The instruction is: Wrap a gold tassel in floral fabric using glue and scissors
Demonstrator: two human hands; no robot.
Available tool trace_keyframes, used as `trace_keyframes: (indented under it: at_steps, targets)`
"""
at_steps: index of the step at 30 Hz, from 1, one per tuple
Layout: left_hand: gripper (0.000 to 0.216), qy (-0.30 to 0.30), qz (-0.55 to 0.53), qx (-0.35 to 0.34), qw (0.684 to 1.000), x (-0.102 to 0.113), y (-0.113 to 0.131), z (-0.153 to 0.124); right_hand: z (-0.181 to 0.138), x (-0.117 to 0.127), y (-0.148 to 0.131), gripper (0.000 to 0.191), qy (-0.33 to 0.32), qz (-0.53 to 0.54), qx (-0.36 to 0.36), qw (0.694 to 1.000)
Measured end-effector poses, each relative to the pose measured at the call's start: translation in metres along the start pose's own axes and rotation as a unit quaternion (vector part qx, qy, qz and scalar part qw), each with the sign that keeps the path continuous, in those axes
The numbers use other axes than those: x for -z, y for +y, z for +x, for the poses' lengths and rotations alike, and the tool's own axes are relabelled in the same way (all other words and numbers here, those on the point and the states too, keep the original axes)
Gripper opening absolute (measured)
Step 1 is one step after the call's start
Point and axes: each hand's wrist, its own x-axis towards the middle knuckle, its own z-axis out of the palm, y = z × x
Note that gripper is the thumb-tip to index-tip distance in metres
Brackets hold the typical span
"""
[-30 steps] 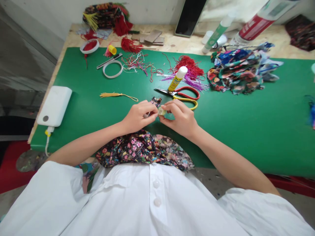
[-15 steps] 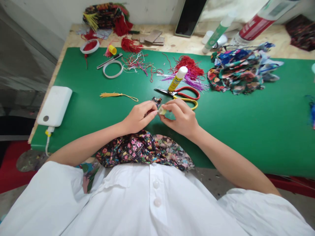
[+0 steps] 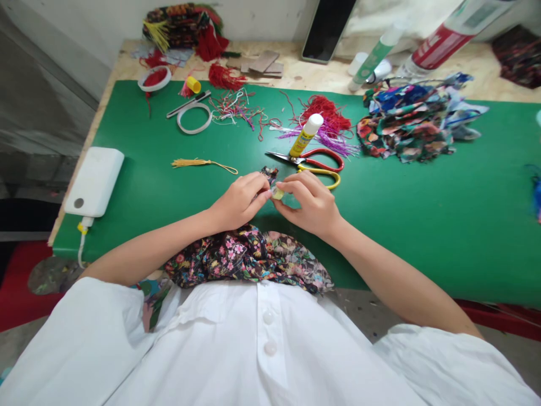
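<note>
the left hand (image 3: 240, 202) is covering most of a dark patterned scrap (image 3: 270, 172), so only its upper end is showing beyond the fingers. its grip is closing on the scrap, though the exact hold is staying hidden. the right hand (image 3: 310, 203) is pinching a small pale-yellow piece (image 3: 278, 193) in its grip; the fingertips are masking its edges, and what it is made of is hard to tell. both things are sitting between the two hands, over the near side of the green worktop (image 3: 401, 225). the piece is looking stubby and pale, the scrap dark with multicoloured flecks.

a capped glue stick (image 3: 305, 135) is overlapping the scissors (image 3: 299, 160); its contents are not showing. a white ring (image 3: 152, 88) is circling red thread (image 3: 156, 77). the top edge is cutting off a red-labelled bottle (image 3: 442, 48), and the right edge is cropping something blue (image 3: 537, 193).
</note>
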Motion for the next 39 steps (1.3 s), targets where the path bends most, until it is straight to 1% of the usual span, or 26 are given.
trace_keyframes:
  at_steps: [4, 8, 14, 21, 28, 31, 33, 36, 39]
  targets:
    - [0.017, 0.001, 0.019, 0.018, 1.0, 0.0002, -0.0005, -0.0002, -0.0003, 0.0012, -0.001, 0.015, -0.007, 0.009, -0.01, 1.0]
    - [0.017, -0.009, 0.027, 0.039, 0.999, 0.0009, 0.0004, -0.0007, 0.0006, 0.0023, -0.0017, 0.02, 0.002, 0.032, 0.002, 0.999]
    - [0.019, -0.036, 0.023, 0.029, 0.999, 0.0013, 0.0006, -0.0013, 0.0007, 0.0028, -0.0009, 0.024, -0.011, 0.053, 0.019, 0.998]
    - [0.02, -0.03, 0.031, 0.004, 0.999, 0.0005, -0.0009, -0.0021, 0.0013, 0.0033, 0.0002, 0.02, -0.016, 0.046, 0.05, 0.998]
    - [0.02, -0.046, 0.063, 0.018, 0.997, 0.001, 0.0014, -0.002, 0.0016, 0.0037, 0.0003, 0.018, -0.031, 0.06, 0.05, 0.996]
    - [0.02, -0.034, 0.065, 0.03, 0.997, 0.0012, 0.0027, -0.0025, 0.0015, 0.0032, -0.001, 0.016, -0.034, 0.047, 0.054, 0.997]
    - [0.02, -0.028, 0.07, 0.031, 0.997, 0.0014, 0.0029, -0.0027, 0.0018, 0.0029, -0.0023, 0.011, -0.042, 0.029, 0.056, 0.997]
    - [0.02, -0.021, 0.062, 0.009, 0.998, 0.0018, 0.0017, -0.002, 0.003, 0.0027, -0.0039, 0.003, -0.052, -0.005, 0.059, 0.997]
    - [0.021, -0.007, 0.033, -0.02, 0.999, 0.0025, 0.0002, -0.0004, 0.0041, 0.0032, -0.0035, 0.006, -0.042, -0.025, 0.064, 0.997]
